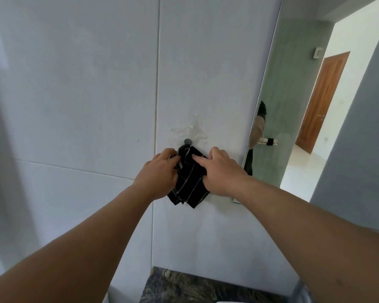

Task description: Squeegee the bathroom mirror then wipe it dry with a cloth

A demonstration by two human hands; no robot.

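Note:
A black cloth with thin pale stripes (189,184) hangs against the tiled wall just under a small grey wall hook (188,141). My left hand (160,173) grips the cloth's upper left edge near the hook. My right hand (219,171) holds its right side, index finger stretched out across the fabric. The bathroom mirror (293,101) is to the right; only its left part shows, with a reflected arm and a doorway in it. No squeegee is in view.
Pale grey wall tiles (85,95) fill the left and middle. Clear glue residue (190,130) surrounds the hook. A dark marbled counter (184,285) lies below, with a rim of a basin (302,289) at the lower right.

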